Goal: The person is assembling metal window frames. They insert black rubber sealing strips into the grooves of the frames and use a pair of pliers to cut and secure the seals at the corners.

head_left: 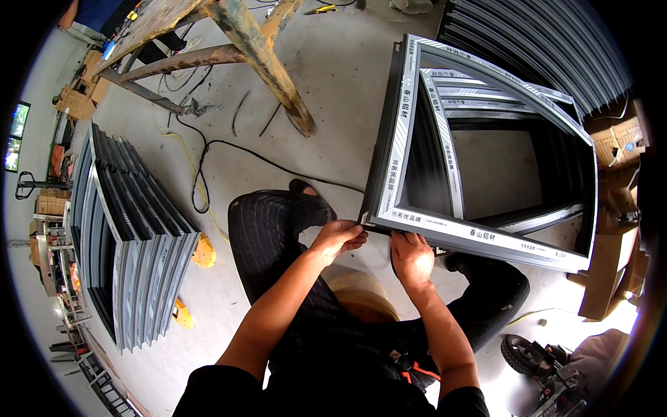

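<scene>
A grey metal window frame (479,235) with printed white film strips lies tilted on a stack of similar frames, its near left corner toward me. My left hand (338,240) is closed in a pinch at that corner, its fingertips touching the edge. Close by on the right, my right hand (413,258) is curled shut against the underside of the frame's near edge. A thin dark line shows beside its fingers, too small to name. What either hand pinches is hidden.
A stack of grey frames (142,250) stands at left beside yellow pallet-truck forks (203,251). A worn metal-legged bench (260,48) is ahead. A black cable (278,163) crosses the floor. Dark profiles (535,48) lie far right, cardboard boxes (604,271) at right. Below me is a yellowish bucket (361,295).
</scene>
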A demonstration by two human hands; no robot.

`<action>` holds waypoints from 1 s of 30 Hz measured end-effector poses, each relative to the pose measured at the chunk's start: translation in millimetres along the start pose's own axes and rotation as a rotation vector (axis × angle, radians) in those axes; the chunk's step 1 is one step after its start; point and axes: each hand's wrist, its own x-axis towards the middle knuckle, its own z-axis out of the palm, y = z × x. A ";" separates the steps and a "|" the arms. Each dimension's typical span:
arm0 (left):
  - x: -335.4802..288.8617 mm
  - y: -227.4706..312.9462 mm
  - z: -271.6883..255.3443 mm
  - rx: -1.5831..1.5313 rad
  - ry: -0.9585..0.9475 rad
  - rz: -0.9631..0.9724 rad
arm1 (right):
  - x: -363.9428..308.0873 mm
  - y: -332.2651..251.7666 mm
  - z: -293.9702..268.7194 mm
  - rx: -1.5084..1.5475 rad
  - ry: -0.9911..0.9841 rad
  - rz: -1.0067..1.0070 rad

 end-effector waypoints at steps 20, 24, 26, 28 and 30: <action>14.2 -16.8 -5.3 0.145 0.056 0.345 | 1.7 3.0 3.1 -0.001 -0.038 0.017; 9.3 -2.8 0.3 0.012 0.075 0.142 | 0.5 4.4 4.4 0.006 -0.029 0.016; 13.9 -5.2 -1.8 0.097 0.078 0.170 | 0.9 3.3 5.2 0.001 -0.031 0.014; 20.8 -12.1 -7.4 0.199 0.102 0.205 | 1.5 2.0 6.4 -0.007 -0.041 0.011; 28.8 -16.3 -7.9 0.320 0.136 0.247 | 1.7 0.8 6.2 0.004 -0.053 0.020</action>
